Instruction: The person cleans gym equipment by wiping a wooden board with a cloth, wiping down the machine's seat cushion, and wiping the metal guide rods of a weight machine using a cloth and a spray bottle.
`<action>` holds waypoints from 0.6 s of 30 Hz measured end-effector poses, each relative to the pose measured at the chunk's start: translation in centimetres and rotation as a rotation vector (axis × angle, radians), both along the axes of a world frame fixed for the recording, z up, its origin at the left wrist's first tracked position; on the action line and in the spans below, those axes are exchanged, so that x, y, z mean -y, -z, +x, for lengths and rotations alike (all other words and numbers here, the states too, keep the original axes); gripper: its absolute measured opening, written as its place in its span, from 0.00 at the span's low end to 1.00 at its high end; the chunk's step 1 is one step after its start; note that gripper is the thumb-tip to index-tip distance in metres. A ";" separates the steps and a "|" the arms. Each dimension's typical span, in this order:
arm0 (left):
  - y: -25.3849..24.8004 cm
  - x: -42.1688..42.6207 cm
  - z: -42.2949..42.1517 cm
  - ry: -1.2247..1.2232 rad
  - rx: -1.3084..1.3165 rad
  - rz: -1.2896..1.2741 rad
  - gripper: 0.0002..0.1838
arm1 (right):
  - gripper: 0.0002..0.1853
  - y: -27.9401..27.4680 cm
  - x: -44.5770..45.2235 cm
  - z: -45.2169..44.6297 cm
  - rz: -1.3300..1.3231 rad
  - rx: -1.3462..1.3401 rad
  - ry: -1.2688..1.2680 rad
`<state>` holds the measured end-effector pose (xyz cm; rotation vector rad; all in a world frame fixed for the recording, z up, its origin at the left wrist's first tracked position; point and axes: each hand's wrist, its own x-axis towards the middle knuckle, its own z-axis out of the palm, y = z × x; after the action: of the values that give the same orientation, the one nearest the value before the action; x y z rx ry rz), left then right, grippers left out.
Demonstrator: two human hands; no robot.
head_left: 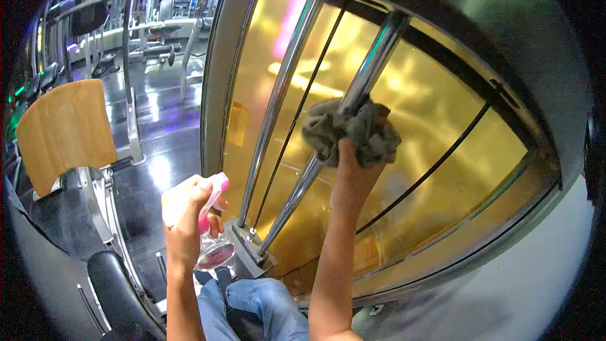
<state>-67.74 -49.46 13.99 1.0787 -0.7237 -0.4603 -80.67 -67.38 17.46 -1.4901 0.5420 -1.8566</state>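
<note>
A bunched dark grey cloth is wrapped round the thicker chrome rod, with my right hand closed on it from below; the cloth hides most of the fingers. My left hand grips a clear spray bottle by its neck, below the pink and white spray head. The bottle hangs upright over my legs, left of the rods. Behind the cloth is a yellow, shiny panel in a dark frame. A second chrome rod and thin black cables run beside the held rod.
A wooden board on a metal frame stands at the left, above a black padded seat. Gym machines fill the upper left. The rods end in a metal base near my knees. A grey casing curves round the right.
</note>
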 end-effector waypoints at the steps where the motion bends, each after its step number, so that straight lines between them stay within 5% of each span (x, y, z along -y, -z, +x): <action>1: 0.3 -0.2 0.1 0.004 0.011 0.001 0.20 | 0.28 1.2 -0.6 0.0 0.012 -0.002 0.000; 6: 0.8 -0.4 0.2 0.036 0.001 0.020 0.18 | 0.31 1.6 -3.0 1.3 -0.079 0.128 -0.157; 7: 0.9 -0.4 0.1 0.042 -0.006 0.017 0.17 | 0.24 1.7 -1.5 1.6 -0.297 -0.015 0.180; 8: 1.0 -0.5 0.1 0.043 -0.008 0.018 0.17 | 0.24 0.9 -0.8 1.5 -0.297 -0.017 0.180; 10: 1.2 -0.7 0.3 0.065 0.028 0.024 0.17 | 0.23 -2.2 -0.2 1.6 -0.711 -0.170 0.599; 18: 2.8 -0.6 0.3 0.115 -0.003 0.050 0.17 | 0.21 -9.3 0.3 2.0 -0.830 -0.338 0.883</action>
<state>-67.41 -48.85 11.18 1.0863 -0.7778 -0.5811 -78.64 -67.73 26.72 -2.3952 0.7011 -2.7248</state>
